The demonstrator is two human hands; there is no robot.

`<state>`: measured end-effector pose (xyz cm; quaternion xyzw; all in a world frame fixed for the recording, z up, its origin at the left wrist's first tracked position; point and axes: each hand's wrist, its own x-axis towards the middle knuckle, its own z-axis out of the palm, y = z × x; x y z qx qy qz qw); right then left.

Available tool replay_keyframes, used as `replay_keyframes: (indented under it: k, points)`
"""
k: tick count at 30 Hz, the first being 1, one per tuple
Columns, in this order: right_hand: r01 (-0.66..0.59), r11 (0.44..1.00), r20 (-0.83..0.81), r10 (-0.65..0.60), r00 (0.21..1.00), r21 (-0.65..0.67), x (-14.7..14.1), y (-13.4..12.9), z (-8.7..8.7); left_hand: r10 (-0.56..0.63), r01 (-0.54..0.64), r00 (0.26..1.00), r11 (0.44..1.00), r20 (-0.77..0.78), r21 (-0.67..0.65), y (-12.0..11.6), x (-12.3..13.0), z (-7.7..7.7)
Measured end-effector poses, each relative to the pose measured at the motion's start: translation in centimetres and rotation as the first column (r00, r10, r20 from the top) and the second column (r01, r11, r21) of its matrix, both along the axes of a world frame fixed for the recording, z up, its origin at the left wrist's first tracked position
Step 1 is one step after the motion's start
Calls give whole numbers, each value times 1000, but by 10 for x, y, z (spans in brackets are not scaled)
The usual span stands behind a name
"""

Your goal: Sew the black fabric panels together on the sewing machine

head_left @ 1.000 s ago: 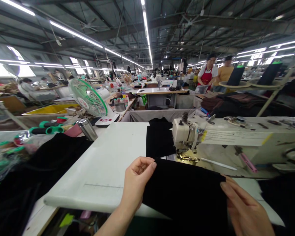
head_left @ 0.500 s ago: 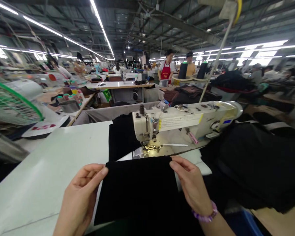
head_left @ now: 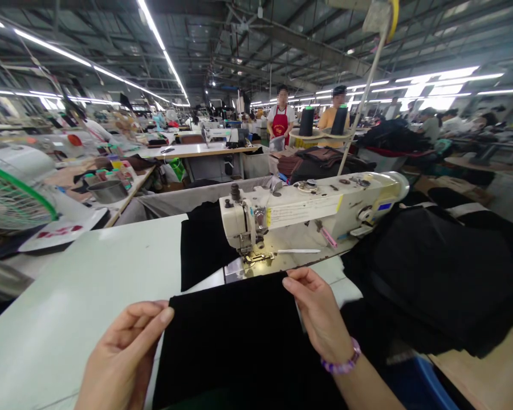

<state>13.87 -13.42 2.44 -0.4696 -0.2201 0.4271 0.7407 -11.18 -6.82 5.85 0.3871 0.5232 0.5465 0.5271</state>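
A black fabric panel is stretched between my hands, its far edge just in front of the sewing machine. My left hand pinches the far left corner between thumb and fingers. At the far right corner, my right hand grips the same panel, a purple bead bracelet on its wrist. Beyond the panel is the lit needle area of the machine. Another black fabric piece lies on the table left of the machine head. The panel's near part runs out of view.
The pale worktable extends left. A large pile of black fabric lies at the right. A white pen-like stick rests on the machine bed. A green-rimmed fan stands at left. Two people stand beyond the thread cones.
The panel's left corner and my left hand have come lower and nearer, so its far edge now slants. Both hands still hold it. The view has shifted slightly.
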Motion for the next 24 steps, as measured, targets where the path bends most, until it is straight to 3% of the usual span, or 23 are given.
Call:
replay_keyframes:
  k: [3,6,8,10,11,12,13,15,19,21,24]
  points:
    - [-71,997,73,72,995,-9,6,0,6,-22,28,997,996,-75,86,7,-4,10]
    - [-227,970,299,244,923,-91,5,-10,10,-114,166,947,974,-300,153,29,-4,39]
    - [-341,925,398,380,835,-169,-5,-21,7,-214,332,840,929,-498,162,53,4,60]
    - [-420,883,412,469,781,-210,-19,-35,-3,-331,533,665,838,-670,116,79,21,70]
    - [-432,875,416,485,770,-221,-26,-41,-11,-399,644,537,763,-743,56,92,31,67]
    - [-423,876,438,481,759,-230,-32,-46,-21,-468,731,400,681,-788,-33,103,43,61]
    - [-400,885,485,465,741,-238,-36,-51,-31,-510,761,334,642,-793,-92,113,54,50]
    - [-359,906,634,416,652,-225,-39,-56,-51,-547,785,272,602,-792,-146,125,74,20]
    - [-383,919,886,249,392,-89,-26,-58,-74,-507,774,325,628,-798,-84,121,90,-36]
    - [-399,917,952,144,271,-25,-17,-57,-76,-454,739,388,673,-802,-23,112,89,-51]
    - [-428,904,994,57,96,-10,-6,-55,-70,-387,679,473,732,-792,49,103,85,-62]
